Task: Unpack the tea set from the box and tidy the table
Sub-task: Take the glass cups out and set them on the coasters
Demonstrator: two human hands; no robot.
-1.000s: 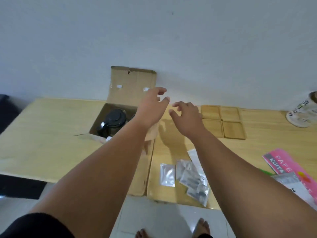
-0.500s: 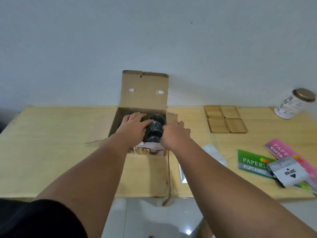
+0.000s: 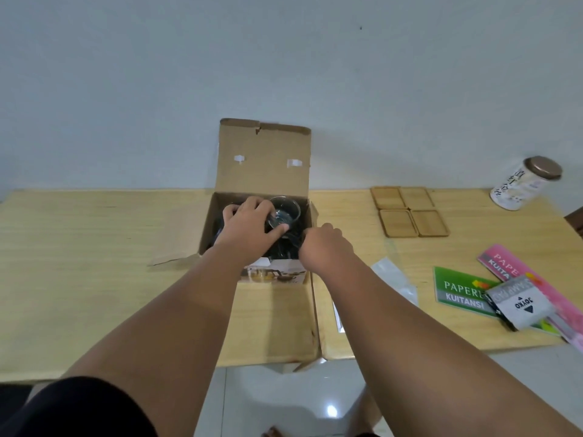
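1. The cardboard box (image 3: 263, 152) is plain brown, with its flat lid standing upright against the wall. Its front panel is white and has a printed picture, but it is too small to read.
2. Inside the box, a round cup of clear glass (image 3: 285, 212) sits over dark things that I cannot make out.
3. The left hand (image 3: 249, 227) is in the box, with its fingers and thumb curled around the cup.
4. The right hand (image 3: 325, 247) is at the right wall of the box. Its fingers bend down inside and are hidden, so I cannot tell whether they hold anything.
5. The box stands on a pale wooden table (image 3: 94, 247).
6. Right of the box lie four square wooden coasters (image 3: 410, 211) with rounded corners, laid two by two.
7. Further right stands a white jar (image 3: 517, 187) with a metallic round lid.
8. Right of the box and nearer to the person:
   - a green booklet (image 3: 457, 291) reading "KUITANSI"
   - a pink booklet (image 3: 504, 263)
   - a grey packet (image 3: 520, 305) printed "JOYKO", upside down
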